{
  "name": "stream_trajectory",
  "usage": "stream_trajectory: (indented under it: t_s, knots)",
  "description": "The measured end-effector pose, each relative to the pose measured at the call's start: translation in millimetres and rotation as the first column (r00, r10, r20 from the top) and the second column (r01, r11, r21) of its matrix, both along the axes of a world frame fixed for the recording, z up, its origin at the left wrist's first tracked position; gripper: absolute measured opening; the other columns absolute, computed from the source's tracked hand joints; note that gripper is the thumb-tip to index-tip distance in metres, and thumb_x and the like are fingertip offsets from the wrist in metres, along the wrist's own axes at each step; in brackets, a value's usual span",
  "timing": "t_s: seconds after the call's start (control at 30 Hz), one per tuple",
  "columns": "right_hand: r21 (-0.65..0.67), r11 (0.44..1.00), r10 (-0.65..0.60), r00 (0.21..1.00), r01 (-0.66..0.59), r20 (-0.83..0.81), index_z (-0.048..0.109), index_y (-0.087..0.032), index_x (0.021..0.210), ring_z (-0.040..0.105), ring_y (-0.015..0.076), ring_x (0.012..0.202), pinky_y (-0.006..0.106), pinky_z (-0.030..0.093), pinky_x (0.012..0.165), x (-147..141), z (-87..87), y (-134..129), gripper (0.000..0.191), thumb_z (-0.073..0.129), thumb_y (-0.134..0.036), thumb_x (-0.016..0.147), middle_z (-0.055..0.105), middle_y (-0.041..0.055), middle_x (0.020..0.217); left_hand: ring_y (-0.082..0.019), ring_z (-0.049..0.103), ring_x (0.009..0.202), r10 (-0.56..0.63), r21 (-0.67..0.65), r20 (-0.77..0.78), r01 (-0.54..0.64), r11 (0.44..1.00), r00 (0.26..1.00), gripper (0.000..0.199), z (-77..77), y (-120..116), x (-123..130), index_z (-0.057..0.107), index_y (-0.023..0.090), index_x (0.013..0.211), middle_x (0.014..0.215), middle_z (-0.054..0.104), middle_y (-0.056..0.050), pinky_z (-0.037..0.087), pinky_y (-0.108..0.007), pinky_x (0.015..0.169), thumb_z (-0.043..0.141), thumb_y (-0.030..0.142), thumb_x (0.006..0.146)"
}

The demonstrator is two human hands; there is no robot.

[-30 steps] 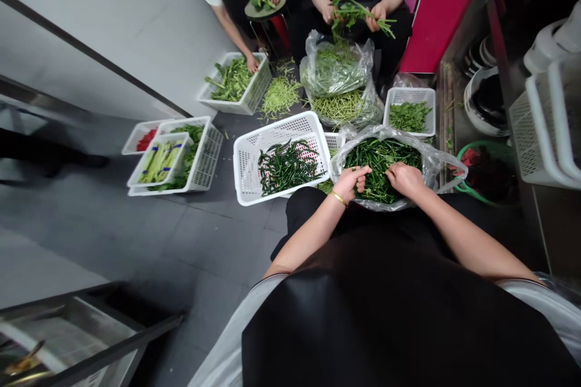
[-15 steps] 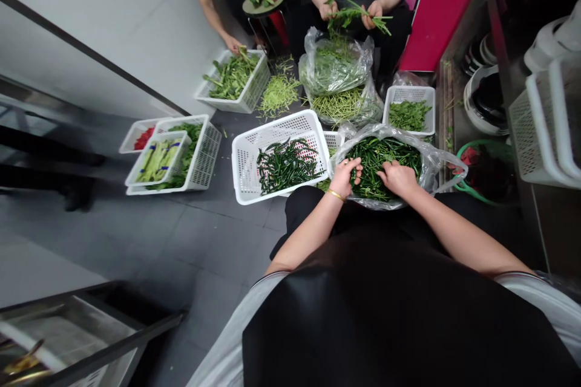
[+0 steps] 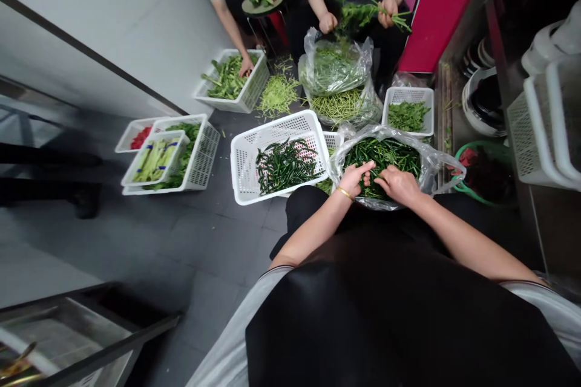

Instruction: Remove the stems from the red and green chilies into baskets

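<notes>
A clear plastic bag (image 3: pixel 429 163) full of long dark green chili peppers (image 3: pixel 385 150) lies open at my lap. Over its near side, my left hand (image 3: pixel 357 179) is closed round green chili peppers, mostly hidden by the fingers. Close beside it, my right hand (image 3: pixel 399 185) is closed in a pinch at a green chili pepper, its fingertips facing the left hand. Left of the bag stands a white perforated basket (image 3: pixel 245 160), tilted, with more green chili peppers (image 3: pixel 288 166) lying in it.
Across from me, one co-worker's hand (image 3: pixel 387 11) holds leafy stalks; another person's hand (image 3: pixel 246 65) reaches into a vegetable basket (image 3: pixel 254 87). Bagged greens (image 3: pixel 336 69) stand ahead. Stacked baskets (image 3: pixel 200 160) are at left, a green basin (image 3: pixel 481 169) at right. Cut scraps (image 3: pixel 278 95) litter the floor.
My left hand has moved slightly right, closer to the right hand. One co-worker's hands have parted, with the stalks in one. The other person's hand has reached further into the basket.
</notes>
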State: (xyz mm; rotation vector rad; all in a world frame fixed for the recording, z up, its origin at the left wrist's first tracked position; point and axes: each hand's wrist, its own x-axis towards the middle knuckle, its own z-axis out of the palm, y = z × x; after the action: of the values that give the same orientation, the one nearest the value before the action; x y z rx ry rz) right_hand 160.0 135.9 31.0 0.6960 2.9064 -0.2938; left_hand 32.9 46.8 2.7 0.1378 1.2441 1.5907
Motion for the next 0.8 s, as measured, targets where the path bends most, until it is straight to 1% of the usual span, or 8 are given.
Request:
stream_trajectory:
  t_s: [0.13,0.2,0.3,0.43,0.53,0.63,0.7,0.8]
  knots:
    - [-0.199,0.979,-0.016,0.992,0.041,0.124,0.072,-0.015,0.088,0.066,0.0184,0.086,0.025,0.043,0.074,-1,-12.3,5,0.038,0.041,-0.033,0.100,0.072,0.0097,0.090,-0.005,0.042,0.048,0.042,0.027,-0.311,-0.035,0.999,0.949,0.032,6.2,-7,7,0.059,0.014,0.072,0.057,0.053,0.005,0.031,-0.019,0.046,0.085,0.031,0.063]
    - [-0.176,0.982,-0.029,0.968,0.074,0.249,0.073,-0.015,0.088,0.067,0.0208,0.090,0.027,0.044,0.074,1,-11.8,13,0.032,0.049,-0.035,0.096,0.073,0.0118,0.093,-0.004,0.042,0.049,0.084,0.045,-0.343,-0.073,0.996,0.935,0.033,11.7,-13,1,0.060,0.015,0.073,0.061,0.055,0.005,0.032,-0.019,0.047,0.085,0.032,0.062]
    - [-0.048,0.993,-0.090,0.948,0.110,0.307,0.072,-0.014,0.103,0.066,0.0266,0.099,0.031,0.047,0.076,-4,-4.2,24,0.036,0.060,-0.045,0.089,0.071,0.0160,0.105,-0.004,0.042,0.048,0.200,0.080,-0.152,-0.189,0.979,0.968,0.038,17.4,-19,-14,0.053,0.017,0.073,0.062,0.053,0.005,0.031,-0.019,0.044,0.082,0.040,0.067]
    - [0.026,0.990,-0.143,0.989,0.142,0.039,0.065,-0.017,0.120,0.065,0.0249,0.103,0.032,0.048,0.083,-43,-1.6,28,0.045,0.044,-0.048,0.097,0.067,0.0162,0.118,-0.007,0.055,0.057,0.150,0.097,0.110,-0.161,0.982,0.983,0.044,18.0,-24,-27,0.045,0.016,0.070,0.067,0.057,0.001,0.035,-0.018,0.046,0.081,0.042,0.067]
    - [-0.009,0.990,-0.138,0.990,0.139,0.041,0.068,-0.013,0.113,0.065,0.0253,0.105,0.032,0.049,0.084,-81,-9.1,31,0.039,0.045,-0.040,0.097,0.068,0.0176,0.117,-0.005,0.049,0.050,0.083,0.104,0.151,-0.099,0.990,0.985,0.044,15.6,-30,-25,0.045,0.017,0.072,0.060,0.052,0.004,0.034,-0.017,0.045,0.084,0.037,0.063]
    - [-0.088,0.982,-0.166,0.985,0.170,0.053,0.071,-0.011,0.101,0.067,0.0244,0.101,0.030,0.050,0.082,-95,-15.7,39,0.028,0.052,-0.030,0.091,0.071,0.0174,0.109,-0.002,0.036,0.041,0.051,0.106,0.099,-0.061,0.992,0.994,0.050,11.5,-33,-25,0.041,0.018,0.068,0.049,0.040,0.010,0.025,-0.017,0.040,0.087,0.034,0.058]
    - [-0.250,0.939,-0.249,0.968,0.237,-0.014,0.071,-0.011,0.094,0.069,0.0204,0.087,0.026,0.051,0.075,-86,-16.8,44,0.024,0.055,-0.027,0.088,0.074,0.0146,0.095,-0.002,0.034,0.039,0.068,0.045,-0.002,-0.068,0.997,0.998,0.049,7.9,-29,-25,0.042,0.018,0.067,0.048,0.040,0.010,0.023,-0.017,0.039,0.088,0.034,0.058]
    - [-0.626,0.739,-0.402,0.909,0.250,-0.110,0.068,-0.012,0.091,0.065,0.0138,0.059,0.023,0.050,0.058,-60,-11.4,42,0.021,0.057,-0.029,0.086,0.072,0.0069,0.075,-0.002,0.039,0.038,0.063,-0.031,-0.198,-0.070,0.997,0.978,0.039,3.8,-16,-23,0.054,0.016,0.073,0.054,0.052,0.006,0.024,-0.018,0.038,0.087,0.032,0.060]
